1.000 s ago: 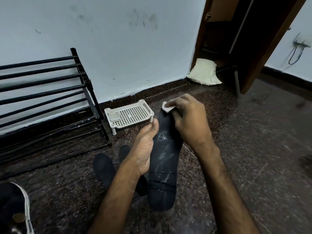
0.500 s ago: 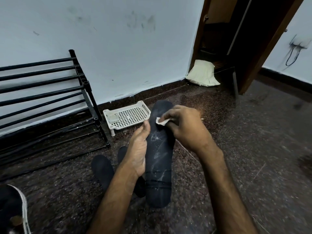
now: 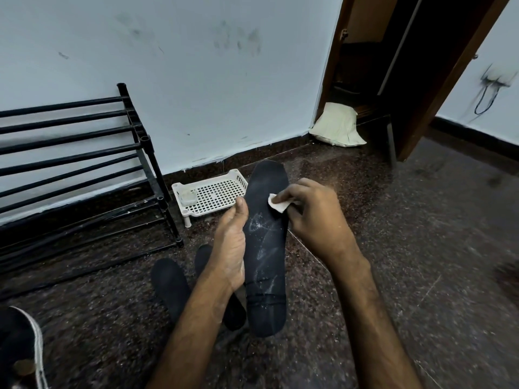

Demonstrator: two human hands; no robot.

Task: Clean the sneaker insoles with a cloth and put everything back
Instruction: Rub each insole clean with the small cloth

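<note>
A long black insole with whitish smears is held up over the floor, toe end pointing away from me. My left hand grips its left edge from the side. My right hand presses a small white cloth onto the upper part of the insole. Two other dark insoles lie on the floor behind my left forearm: one to the left, another mostly hidden. A dark sneaker with white trim shows at the bottom left corner.
A black metal shoe rack stands against the wall at left. A white perforated plastic tray holding a small clear cup sits by the wall. A pale cushion lies in the open doorway with a brown door.
My right hand has drawn the cloth down from the insole's toe end toward its middle, uncovering the toe. The insole sits slightly more upright.
</note>
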